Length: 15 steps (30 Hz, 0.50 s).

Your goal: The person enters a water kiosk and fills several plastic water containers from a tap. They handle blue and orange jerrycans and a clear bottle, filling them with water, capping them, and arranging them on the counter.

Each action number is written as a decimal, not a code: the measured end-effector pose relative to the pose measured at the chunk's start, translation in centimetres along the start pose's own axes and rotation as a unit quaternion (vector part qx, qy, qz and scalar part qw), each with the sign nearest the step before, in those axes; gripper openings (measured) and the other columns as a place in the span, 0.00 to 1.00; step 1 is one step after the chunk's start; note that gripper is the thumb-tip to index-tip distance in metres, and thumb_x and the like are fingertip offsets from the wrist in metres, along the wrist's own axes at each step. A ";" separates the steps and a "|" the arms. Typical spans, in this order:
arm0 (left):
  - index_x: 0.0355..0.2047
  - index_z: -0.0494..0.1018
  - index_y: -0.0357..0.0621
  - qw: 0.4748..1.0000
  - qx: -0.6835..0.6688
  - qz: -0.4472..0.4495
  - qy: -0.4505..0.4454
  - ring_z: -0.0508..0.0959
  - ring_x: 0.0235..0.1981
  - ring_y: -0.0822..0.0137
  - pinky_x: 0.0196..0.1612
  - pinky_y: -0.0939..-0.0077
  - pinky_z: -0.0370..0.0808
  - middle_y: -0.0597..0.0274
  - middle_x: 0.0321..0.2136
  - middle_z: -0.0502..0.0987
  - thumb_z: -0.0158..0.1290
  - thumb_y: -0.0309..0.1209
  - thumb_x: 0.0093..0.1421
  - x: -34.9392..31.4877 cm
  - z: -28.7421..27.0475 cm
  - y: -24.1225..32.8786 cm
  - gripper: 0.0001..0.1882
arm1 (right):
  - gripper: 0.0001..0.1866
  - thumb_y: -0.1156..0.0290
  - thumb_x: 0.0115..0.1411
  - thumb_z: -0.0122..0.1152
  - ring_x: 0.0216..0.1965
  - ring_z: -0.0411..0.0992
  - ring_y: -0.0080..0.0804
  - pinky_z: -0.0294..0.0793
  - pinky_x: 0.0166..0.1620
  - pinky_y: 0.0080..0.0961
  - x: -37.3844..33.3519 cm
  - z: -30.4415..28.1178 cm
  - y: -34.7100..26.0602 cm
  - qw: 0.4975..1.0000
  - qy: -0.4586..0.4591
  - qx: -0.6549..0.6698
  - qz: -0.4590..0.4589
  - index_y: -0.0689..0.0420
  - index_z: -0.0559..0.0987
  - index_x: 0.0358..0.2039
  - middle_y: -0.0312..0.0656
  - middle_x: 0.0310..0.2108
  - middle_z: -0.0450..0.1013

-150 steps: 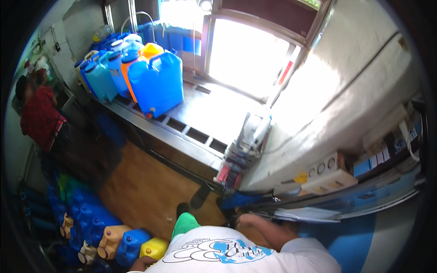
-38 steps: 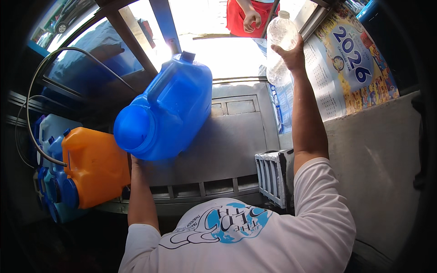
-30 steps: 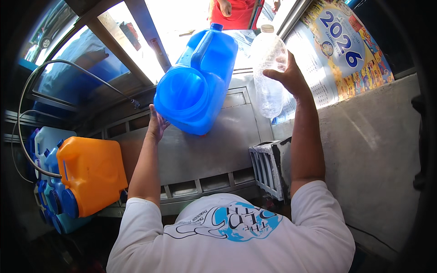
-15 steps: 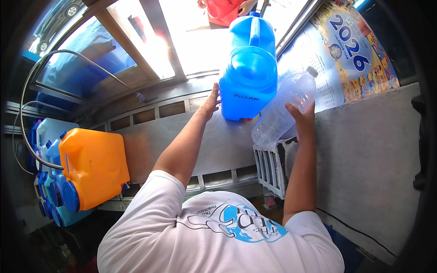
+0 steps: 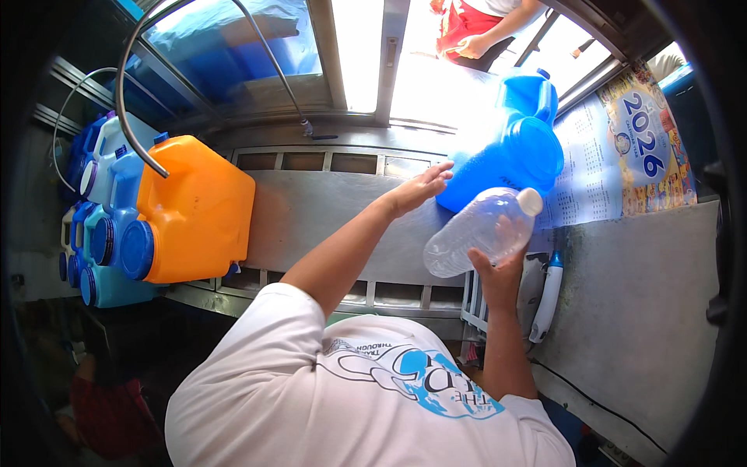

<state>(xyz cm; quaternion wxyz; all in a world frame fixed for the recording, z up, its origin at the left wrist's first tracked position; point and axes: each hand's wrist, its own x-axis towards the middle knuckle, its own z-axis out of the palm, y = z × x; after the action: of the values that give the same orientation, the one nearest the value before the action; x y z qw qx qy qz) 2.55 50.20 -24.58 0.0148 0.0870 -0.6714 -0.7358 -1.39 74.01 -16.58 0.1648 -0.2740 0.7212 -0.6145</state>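
In the head view, I have the left hand [image 5: 420,193] at 1 o'clock, palm empty and fingers spread. Its fingertips are just beside the left side of a big blue jug [image 5: 494,152]; I cannot tell whether they touch it. That jug stands at 2 o'clock, at the window end of the metal counter [image 5: 334,214].

At 3 o'clock I have the right hand [image 5: 502,268] pinching a clear plastic bottle [image 5: 467,233] between thumb and fingers. The bottle is tilted, its white cap [image 5: 530,202] toward 2 o'clock and its base toward 8. From here it overlaps the jug's lower edge, and I cannot tell whether those 2 meet.

At 9 o'clock I see an orange jug [image 5: 202,210] beside a teal jug [image 5: 120,286], with a curved metal tube [image 5: 120,89] arching between 9 and 11 o'clock. A person [image 5: 502,23] stands outside at 1 o'clock. I get a printed calendar [image 5: 576,163] between 2 and 3 o'clock, and a white and blue device [image 5: 548,300] near 4.
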 end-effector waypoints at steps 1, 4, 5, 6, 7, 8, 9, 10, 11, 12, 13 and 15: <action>0.68 0.45 0.49 0.999 0.010 0.037 -0.013 0.59 0.64 0.50 0.65 0.53 0.55 0.44 0.64 0.56 0.51 0.73 0.44 -2.8 -0.3 0.4 0.61 | 0.53 0.65 0.44 0.77 0.60 0.59 0.41 0.60 0.62 0.39 0.3 1.4 0.3 1.000 -0.016 -0.002 0.014 0.59 0.50 0.64 0.50 0.59 0.59; 0.67 0.48 0.48 0.994 0.077 0.056 0.050 0.63 0.61 0.51 0.64 0.55 0.58 0.45 0.60 0.62 0.67 0.62 0.35 -11.1 -0.8 2.0 0.64 | 0.53 0.53 0.48 0.74 0.60 0.60 0.42 0.61 0.61 0.39 0.4 6.7 1.0 0.984 -0.164 0.062 0.023 0.61 0.51 0.64 0.52 0.58 0.59; 0.67 0.49 0.48 0.990 0.102 0.048 0.090 0.65 0.60 0.52 0.63 0.56 0.60 0.46 0.59 0.64 0.71 0.58 0.32 -13.4 -1.3 2.3 0.66 | 0.52 0.49 0.49 0.71 0.59 0.61 0.42 0.62 0.60 0.39 0.7 7.9 0.9 0.975 -0.215 0.049 0.033 0.61 0.52 0.64 0.53 0.58 0.60; 0.66 0.51 0.47 0.987 0.102 0.028 0.121 0.66 0.59 0.52 0.63 0.57 0.61 0.47 0.57 0.66 0.72 0.55 0.31 -15.8 -2.4 2.0 0.65 | 0.53 0.44 0.49 0.69 0.59 0.61 0.42 0.62 0.60 0.38 1.0 9.3 0.5 0.962 -0.266 0.036 0.043 0.61 0.53 0.64 0.54 0.57 0.61; 0.65 0.52 0.47 0.983 0.101 0.008 0.151 0.68 0.58 0.52 0.62 0.58 0.62 0.48 0.56 0.68 0.73 0.53 0.30 -18.2 -3.6 1.6 0.64 | 0.53 0.40 0.50 0.66 0.58 0.62 0.42 0.62 0.60 0.37 1.1 10.5 0.1 0.947 -0.315 0.023 0.054 0.61 0.53 0.64 0.54 0.56 0.62; 0.65 0.53 0.47 0.977 0.103 -0.010 0.185 0.69 0.57 0.52 0.62 0.58 0.63 0.49 0.54 0.69 0.74 0.50 0.29 -20.4 -5.1 1.5 0.64 | 0.50 0.35 0.53 0.59 0.51 0.68 0.40 0.68 0.53 0.34 1.3 11.7 -1.9 0.955 -0.290 -0.055 -0.015 0.61 0.58 0.63 0.54 0.51 0.67; 0.64 0.55 0.48 0.967 0.156 -0.015 0.201 0.69 0.57 0.52 0.61 0.59 0.64 0.49 0.54 0.70 0.74 0.50 0.29 -22.6 -6.0 1.7 0.62 | 0.43 0.37 0.56 0.56 0.38 0.73 0.34 0.73 0.42 0.30 0.9 12.7 -4.0 0.968 -0.235 -0.071 -0.051 0.59 0.63 0.60 0.49 0.39 0.74; 0.63 0.56 0.49 0.953 0.210 -0.020 0.216 0.70 0.56 0.52 0.61 0.60 0.65 0.49 0.53 0.71 0.74 0.50 0.29 -24.8 -6.8 2.0 0.61 | 0.39 0.39 0.58 0.56 0.33 0.73 0.32 0.72 0.37 0.28 1.3 13.8 -5.5 0.967 -0.232 -0.092 -0.046 0.59 0.66 0.58 0.46 0.33 0.74; 0.63 0.57 0.49 0.938 0.261 -0.027 0.226 0.71 0.56 0.51 0.60 0.60 0.65 0.49 0.53 0.71 0.74 0.50 0.29 -26.9 -7.1 2.4 0.60 | 0.36 0.41 0.59 0.56 0.28 0.73 0.30 0.71 0.33 0.27 1.5 14.8 -6.7 0.967 -0.226 -0.114 -0.039 0.59 0.69 0.55 0.43 0.26 0.75; 0.62 0.58 0.50 0.931 0.291 -0.031 0.219 0.71 0.55 0.52 0.59 0.61 0.67 0.50 0.53 0.72 0.74 0.49 0.30 -28.6 -7.3 3.3 0.58 | 0.29 0.44 0.60 0.57 0.25 0.73 0.30 0.70 0.30 0.27 1.1 16.6 -7.7 0.957 -0.237 -0.156 -0.058 0.60 0.77 0.46 0.41 0.20 0.73; 0.62 0.58 0.50 0.928 0.293 -0.032 0.226 0.71 0.55 0.52 0.59 0.61 0.67 0.51 0.52 0.72 0.74 0.48 0.30 -30.1 -7.8 3.4 0.58 | 0.28 0.45 0.59 0.57 0.25 0.73 0.30 0.70 0.30 0.28 0.8 18.0 -8.5 0.945 -0.268 -0.177 -0.061 0.60 0.78 0.43 0.42 0.20 0.73; 0.61 0.59 0.51 0.923 0.299 -0.032 0.241 0.71 0.55 0.53 0.58 0.61 0.67 0.51 0.51 0.72 0.74 0.46 0.30 -33.1 -9.1 3.6 0.57 | 0.25 0.47 0.59 0.58 0.25 0.73 0.31 0.70 0.30 0.29 0.0 20.5 -10.0 0.916 -0.329 -0.219 -0.069 0.60 0.80 0.38 0.43 0.21 0.73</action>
<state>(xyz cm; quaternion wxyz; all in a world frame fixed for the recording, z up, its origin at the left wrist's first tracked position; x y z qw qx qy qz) 36.15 45.46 -18.23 0.1254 0.2834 -0.8333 -0.4579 12.30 56.74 -10.76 0.2858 -0.5392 0.7218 -0.3263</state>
